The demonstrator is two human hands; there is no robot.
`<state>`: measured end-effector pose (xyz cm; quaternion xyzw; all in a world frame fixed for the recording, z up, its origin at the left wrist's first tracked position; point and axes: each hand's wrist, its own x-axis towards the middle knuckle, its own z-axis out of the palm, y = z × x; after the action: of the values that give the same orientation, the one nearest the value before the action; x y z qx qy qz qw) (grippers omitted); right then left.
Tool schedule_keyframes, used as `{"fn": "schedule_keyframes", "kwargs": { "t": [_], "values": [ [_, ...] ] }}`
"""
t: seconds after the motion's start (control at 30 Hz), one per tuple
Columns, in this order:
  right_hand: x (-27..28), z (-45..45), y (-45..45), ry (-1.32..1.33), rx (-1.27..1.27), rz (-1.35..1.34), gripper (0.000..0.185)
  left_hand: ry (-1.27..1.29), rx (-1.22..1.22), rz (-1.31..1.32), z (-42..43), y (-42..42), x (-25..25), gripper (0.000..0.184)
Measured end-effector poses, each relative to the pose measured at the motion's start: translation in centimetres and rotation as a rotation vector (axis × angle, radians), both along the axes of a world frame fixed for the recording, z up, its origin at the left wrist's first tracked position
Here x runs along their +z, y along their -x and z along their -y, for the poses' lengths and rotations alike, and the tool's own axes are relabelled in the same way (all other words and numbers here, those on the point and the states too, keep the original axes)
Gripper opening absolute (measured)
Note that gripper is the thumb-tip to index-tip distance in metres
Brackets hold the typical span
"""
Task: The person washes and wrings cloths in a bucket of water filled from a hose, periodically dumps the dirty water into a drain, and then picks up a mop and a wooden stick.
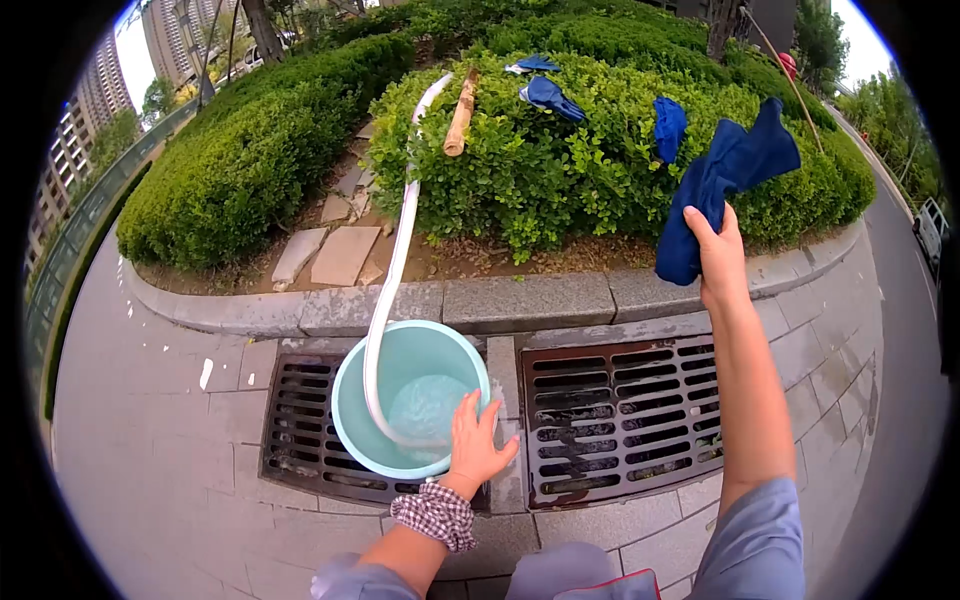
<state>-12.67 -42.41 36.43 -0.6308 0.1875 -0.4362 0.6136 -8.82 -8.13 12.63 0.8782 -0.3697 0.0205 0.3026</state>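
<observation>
A dark blue cloth (715,185) hangs bunched in my right hand (722,250), raised at the right in front of the hedge. My left hand (478,440) has its fingers apart at the right rim of a light teal bucket (350,400); whether it touches the rim I cannot tell. A white hose (398,255) runs down from the hedge into the bucket, its lower end in shallow, stirred water (428,405). The bucket stands upright on the left drain grate (298,410).
On the hedge (610,200) lie a wooden stick (462,115), blue gloves (550,98) and another blue cloth (669,129). A stone curb (525,300) borders it. A second grate (620,420) lies right of the bucket. A vehicle (932,232) is far right.
</observation>
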Motion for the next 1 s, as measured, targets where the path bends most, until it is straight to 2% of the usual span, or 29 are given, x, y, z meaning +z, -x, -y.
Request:
{"fn": "schedule_keyframes", "kwargs": {
  "t": [0.07,0.13,0.2,0.27,0.3,0.33,0.4,0.47,0.5,0.53,0.6,0.63,0.67,0.73,0.77,0.8,0.83,0.87,0.9,0.93,1.0],
  "values": [
    [-4.9,-4.1,3.6,0.007,-0.024,-0.172,0.051,0.088,0.034,-0.005,0.2,0.2,0.0,0.068],
    [-7.3,-9.9,7.1,-0.149,0.087,-0.231,0.046,0.224,-0.021,-0.171,1.3,1.1,0.2,0.066],
    [-10.9,-13.7,9.8,-0.355,0.21,-0.26,0.035,0.505,-0.088,-0.71,3.7,2.3,1.1,0.068],
    [-15.4,-17.0,11.0,-0.543,0.419,-0.278,0.036,0.691,-0.097,-1.657,5.6,4.2,3.8,0.074],
    [-16.3,-19.4,11.1,-0.672,0.461,-0.21,0.035,0.602,-0.071,-1.728,5.9,5.4,4.3,0.073],
    [-18.5,-21.1,10.8,-0.886,0.371,-0.046,0.032,0.663,-0.094,-1.989,6.0,6.1,4.8,0.063],
    [-17.8,-22.2,10.8,-1.061,0.471,0.106,0.033,0.708,-0.018,-1.821,6.3,7.3,5.2,0.047],
    [-19.7,-22.5,10.2,-0.674,0.239,0.008,0.033,0.732,0.089,-1.679,6.7,7.1,4.8,0.037],
    [-20.5,-22.4,9.9,-0.502,0.195,-0.003,0.032,0.715,0.136,-1.636,6.5,7.0,6.4,0.034],
    [-21.0,-22.2,9.6,-0.317,0.12,-0.016,0.032,0.74,0.19,-1.534,7.0,7.0,5.8,0.036],
    [-19.4,-22.0,9.8,0.062,-0.098,-0.244,0.033,0.764,0.174,-1.275,7.6,7.0,5.1,0.038],
    [-20.2,-21.3,10.5,0.09,-0.079,-0.357,0.033,0.693,0.175,-1.19,7.8,7.0,5.1,0.046],
    [-20.8,-20.2,11.5,0.124,-0.073,-0.472,0.033,0.43,0.094,-1.079,7.3,6.5,6.0,0.056],
    [-20.6,-19.5,13.8,-0.187,0.047,-0.524,0.03,0.131,-0.123,-1.149,5.4,4.5,3.2,0.064],
    [-19.8,-19.3,15.1,-0.387,0.142,-0.547,0.032,0.109,-0.103,-0.985,4.2,4.3,3.4,0.065],
    [-19.1,-18.9,16.3,-0.315,0.26,-0.72,0.037,0.086,-0.079,-0.823,2.9,4.2,3.7,0.066],
    [-19.3,-18.5,17.0,-0.315,0.319,-0.741,0.041,0.099,-0.076,-0.834,1.8,3.7,3.5,0.063],
    [-19.4,-18.2,17.4,-0.315,0.375,-0.761,0.044,0.128,-0.038,-0.876,0.9,3.4,3.5,0.058],
    [-17.0,-18.1,16.9,-0.382,0.364,-0.788,0.049,0.207,-0.008,-1.024,0.0,3.1,3.6,0.053],
    [-16.9,-17.0,16.1,-0.428,0.384,-0.743,0.047,0.289,0.024,-1.169,-0.7,2.7,4.0,0.048],
    [-14.8,-13.7,13.4,-0.526,0.447,-0.785,0.045,0.279,0.04,-1.195,-2.2,2.2,6.3,0.04]
  ]
}}
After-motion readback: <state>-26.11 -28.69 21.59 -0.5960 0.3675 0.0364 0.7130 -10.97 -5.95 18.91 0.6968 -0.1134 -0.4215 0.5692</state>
